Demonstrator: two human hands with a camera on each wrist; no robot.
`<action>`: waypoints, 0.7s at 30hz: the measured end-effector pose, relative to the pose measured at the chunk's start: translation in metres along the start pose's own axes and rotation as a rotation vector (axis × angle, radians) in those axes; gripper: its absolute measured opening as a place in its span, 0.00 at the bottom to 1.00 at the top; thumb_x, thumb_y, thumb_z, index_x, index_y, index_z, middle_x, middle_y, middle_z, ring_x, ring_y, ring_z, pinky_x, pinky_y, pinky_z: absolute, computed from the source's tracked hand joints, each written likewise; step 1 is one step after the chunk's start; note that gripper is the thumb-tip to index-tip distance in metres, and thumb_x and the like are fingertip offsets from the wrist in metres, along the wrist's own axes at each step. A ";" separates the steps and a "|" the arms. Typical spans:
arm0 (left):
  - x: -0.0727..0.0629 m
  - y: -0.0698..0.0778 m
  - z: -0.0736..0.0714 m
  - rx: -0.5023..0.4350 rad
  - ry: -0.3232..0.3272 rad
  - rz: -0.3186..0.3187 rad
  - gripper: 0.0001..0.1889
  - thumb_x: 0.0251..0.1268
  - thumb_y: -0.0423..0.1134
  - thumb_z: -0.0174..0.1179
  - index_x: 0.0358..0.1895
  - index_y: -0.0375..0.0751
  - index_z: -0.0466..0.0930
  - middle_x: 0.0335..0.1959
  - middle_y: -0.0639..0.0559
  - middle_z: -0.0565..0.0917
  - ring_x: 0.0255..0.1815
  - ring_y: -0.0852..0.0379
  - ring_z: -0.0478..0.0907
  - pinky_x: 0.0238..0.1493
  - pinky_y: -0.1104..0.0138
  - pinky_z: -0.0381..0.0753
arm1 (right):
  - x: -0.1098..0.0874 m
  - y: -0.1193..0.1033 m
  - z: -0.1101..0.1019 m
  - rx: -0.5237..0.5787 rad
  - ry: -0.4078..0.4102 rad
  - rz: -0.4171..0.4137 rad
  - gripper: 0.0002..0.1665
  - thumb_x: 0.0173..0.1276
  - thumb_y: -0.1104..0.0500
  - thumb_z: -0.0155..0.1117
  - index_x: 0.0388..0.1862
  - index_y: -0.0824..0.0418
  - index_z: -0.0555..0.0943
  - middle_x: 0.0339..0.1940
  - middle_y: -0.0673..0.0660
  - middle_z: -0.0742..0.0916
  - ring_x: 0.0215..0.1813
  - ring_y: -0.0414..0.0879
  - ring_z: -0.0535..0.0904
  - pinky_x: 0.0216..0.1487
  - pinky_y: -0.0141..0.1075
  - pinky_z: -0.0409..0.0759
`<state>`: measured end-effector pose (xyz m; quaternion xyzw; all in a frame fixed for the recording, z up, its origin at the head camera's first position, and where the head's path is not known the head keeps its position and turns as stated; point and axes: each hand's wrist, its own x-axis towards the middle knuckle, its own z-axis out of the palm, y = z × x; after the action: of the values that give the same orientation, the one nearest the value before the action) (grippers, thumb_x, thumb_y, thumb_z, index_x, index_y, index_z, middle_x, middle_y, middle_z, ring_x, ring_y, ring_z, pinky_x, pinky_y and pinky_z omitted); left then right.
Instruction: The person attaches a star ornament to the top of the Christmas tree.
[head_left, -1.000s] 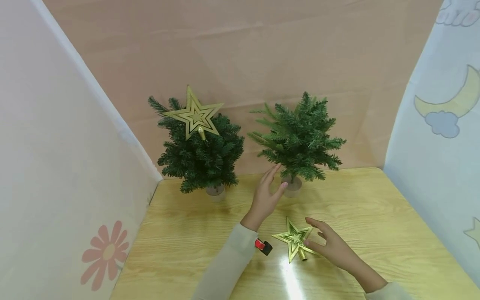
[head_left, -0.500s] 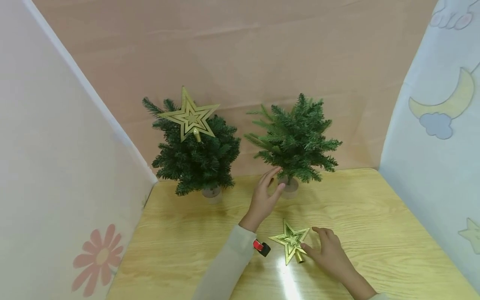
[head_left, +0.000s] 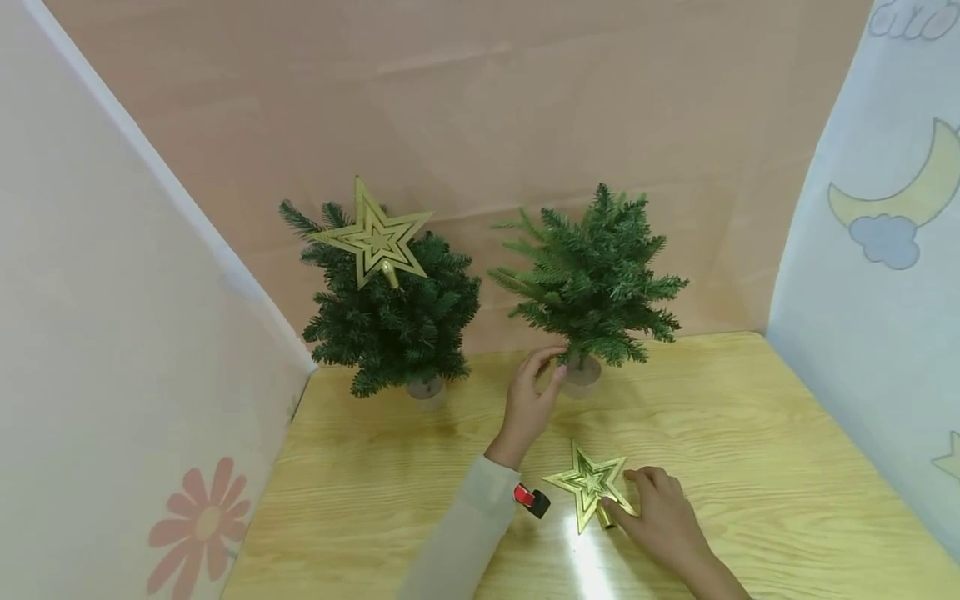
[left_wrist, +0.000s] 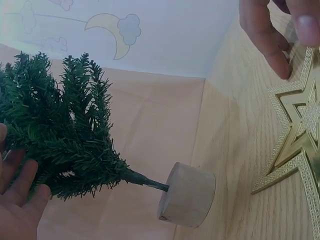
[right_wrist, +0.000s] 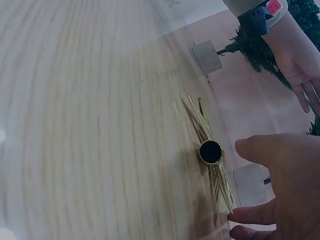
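A gold star tree topper lies on the wooden table, its short hollow stem toward the front. My right hand is at the star's right side, thumb over the lower points and fingertips right at one point's edge. In the right wrist view, a gap shows between thumb and star. My left hand is beside the right small Christmas tree, loosely bent fingers at its lower branches, just above its round wooden base.
A second small Christmas tree stands at the back left, with a gold star at its top, leaning left. A pink cloth hangs behind both trees. Printed white panels close off the sides.
My right hand has moved in closer around the star's right side, its fingers bending more. My left hand has drawn slightly down and its fingers have curled a little near the tree's base.
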<state>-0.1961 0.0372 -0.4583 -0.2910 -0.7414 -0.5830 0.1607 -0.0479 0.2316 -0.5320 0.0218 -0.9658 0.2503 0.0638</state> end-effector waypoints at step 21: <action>-0.011 -0.015 0.006 -0.042 0.065 0.013 0.16 0.71 0.33 0.56 0.60 0.39 0.74 0.58 0.51 0.77 0.60 0.52 0.74 0.61 0.64 0.74 | -0.003 -0.002 0.004 0.004 -0.007 0.051 0.43 0.56 0.31 0.69 0.57 0.63 0.80 0.56 0.63 0.76 0.61 0.63 0.65 0.37 0.65 0.76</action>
<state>-0.1963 0.0381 -0.4783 -0.2798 -0.7214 -0.6067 0.1824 -0.0457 0.2276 -0.5352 -0.0016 -0.9658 0.2537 0.0543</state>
